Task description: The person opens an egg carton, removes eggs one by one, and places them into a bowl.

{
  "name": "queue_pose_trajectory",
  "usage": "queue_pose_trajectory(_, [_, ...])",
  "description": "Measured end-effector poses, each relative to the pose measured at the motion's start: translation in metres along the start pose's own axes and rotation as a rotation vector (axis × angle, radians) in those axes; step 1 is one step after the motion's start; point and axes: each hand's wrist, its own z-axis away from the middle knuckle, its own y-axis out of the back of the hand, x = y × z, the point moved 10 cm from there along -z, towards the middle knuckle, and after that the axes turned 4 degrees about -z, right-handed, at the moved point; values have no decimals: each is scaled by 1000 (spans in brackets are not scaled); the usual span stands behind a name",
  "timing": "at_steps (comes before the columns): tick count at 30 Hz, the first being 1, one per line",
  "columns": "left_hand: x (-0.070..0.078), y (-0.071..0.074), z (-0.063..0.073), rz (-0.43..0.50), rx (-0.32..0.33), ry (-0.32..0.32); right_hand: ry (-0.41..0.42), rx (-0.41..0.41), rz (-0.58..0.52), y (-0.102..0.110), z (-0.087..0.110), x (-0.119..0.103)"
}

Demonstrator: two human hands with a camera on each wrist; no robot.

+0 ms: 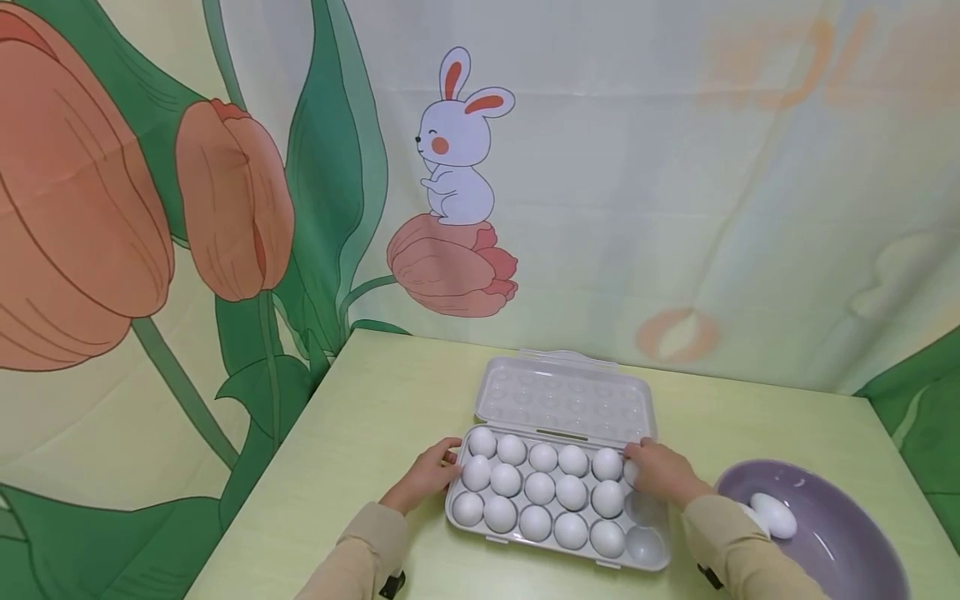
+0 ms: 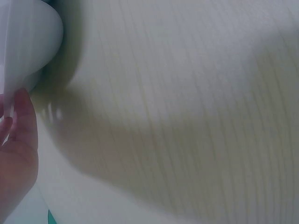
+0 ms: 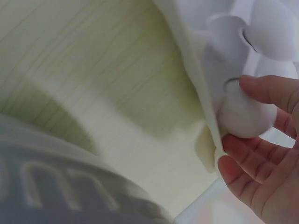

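A white plastic egg box [image 1: 658, 562] lies unfolded on the table, most of its cups filled with white eggs. The front two cups of its right column hold no egg. My left hand [image 1: 431, 473] grips the box's left edge, and the left wrist view shows fingers on both sides of the rim. At the back right corner my right hand [image 1: 663, 472] pinches an egg [image 3: 247, 114] between thumb and fingers. That egg sits in its cup, partly covered by the hand in the head view.
Behind the cups the dimpled lid [image 1: 566, 392] lies open towards the wall. To the right stands a purple bowl [image 1: 832, 512] with white eggs [image 1: 774, 516] inside, one half hidden by my right sleeve. A printed curtain [image 1: 600, 208] hangs at the table's back edge.
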Motion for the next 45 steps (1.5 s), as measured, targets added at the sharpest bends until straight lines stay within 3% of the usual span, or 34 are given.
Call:
queue_pose_trajectory(8, [4, -2, 2, 8, -2, -3, 0, 36, 46, -5, 3, 1])
queue_pose_trajectory(14, [3, -3, 2, 4, -4, -7, -3, 34, 23, -6, 5, 4])
queue_pose_trajectory(24, [2, -2, 0, -6, -2, 2, 67, 147, -87, 48, 19, -2])
queue_pose_trajectory(36, [2, -1, 1, 0, -3, -3, 57, 200, -182, 105, 52, 41])
queue_pose_trajectory(45, [4, 0, 3, 6, 0, -9, -47, 53, -187, 101, 78, 85])
